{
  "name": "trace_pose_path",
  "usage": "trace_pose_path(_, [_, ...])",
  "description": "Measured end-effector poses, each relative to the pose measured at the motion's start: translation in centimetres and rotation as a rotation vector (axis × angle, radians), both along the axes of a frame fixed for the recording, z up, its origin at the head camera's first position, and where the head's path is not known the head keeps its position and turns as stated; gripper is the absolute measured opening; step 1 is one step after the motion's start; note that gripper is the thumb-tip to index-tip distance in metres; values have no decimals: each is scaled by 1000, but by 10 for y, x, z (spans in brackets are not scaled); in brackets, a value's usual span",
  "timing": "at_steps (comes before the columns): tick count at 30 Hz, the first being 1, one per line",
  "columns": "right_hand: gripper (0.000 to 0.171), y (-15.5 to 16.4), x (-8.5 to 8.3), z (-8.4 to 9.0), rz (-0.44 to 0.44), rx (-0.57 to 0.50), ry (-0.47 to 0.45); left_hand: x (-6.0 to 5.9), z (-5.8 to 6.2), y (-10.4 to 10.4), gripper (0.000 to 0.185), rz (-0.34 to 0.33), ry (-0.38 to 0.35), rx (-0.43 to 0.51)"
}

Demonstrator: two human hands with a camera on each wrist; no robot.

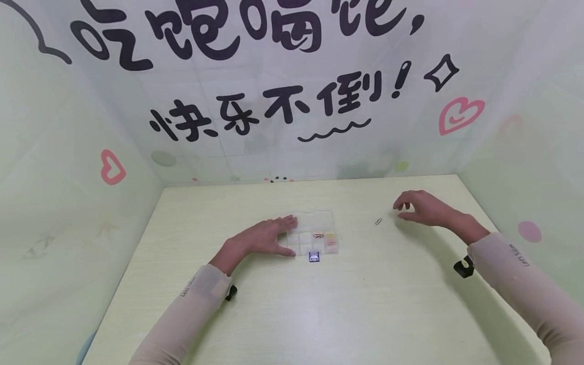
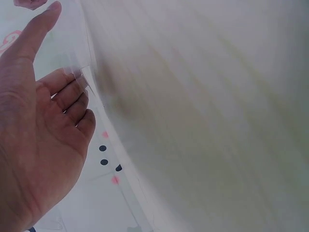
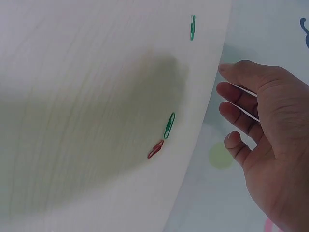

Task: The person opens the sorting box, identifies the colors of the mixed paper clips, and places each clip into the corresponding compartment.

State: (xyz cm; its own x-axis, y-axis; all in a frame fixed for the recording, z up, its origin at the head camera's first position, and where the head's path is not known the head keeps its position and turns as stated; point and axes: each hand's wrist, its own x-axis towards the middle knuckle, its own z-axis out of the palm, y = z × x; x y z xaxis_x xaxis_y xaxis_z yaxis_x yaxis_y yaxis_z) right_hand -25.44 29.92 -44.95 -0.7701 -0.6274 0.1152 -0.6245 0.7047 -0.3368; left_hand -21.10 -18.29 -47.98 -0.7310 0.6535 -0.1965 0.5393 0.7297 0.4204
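Paperclip (image 1: 378,221) is lying on the surface (image 1: 365,304), right of the clear organizer box (image 1: 315,220). Right hand (image 1: 422,208) is hovering beside it, fingers loosely curled, empty; pinching comes next. Left hand (image 1: 266,238) is steadying the box, fingers spread.

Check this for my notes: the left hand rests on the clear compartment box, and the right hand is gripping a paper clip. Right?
Not quite. The left hand does rest on the clear compartment box, but the right hand grips nothing: the head view shows it hovering apart from the paper clip on the table.
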Motion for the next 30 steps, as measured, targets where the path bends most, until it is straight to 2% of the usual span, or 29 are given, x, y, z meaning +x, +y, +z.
trace_pose_path(19, [21, 49, -4, -3, -102, 19, -21, -6, -2, -3, 96, -8, 8, -4])
trace_pose_path(30, [21, 61, -7, -12, -137, 30, -86, -7, -1, -3, 96, -12, 4, -11])
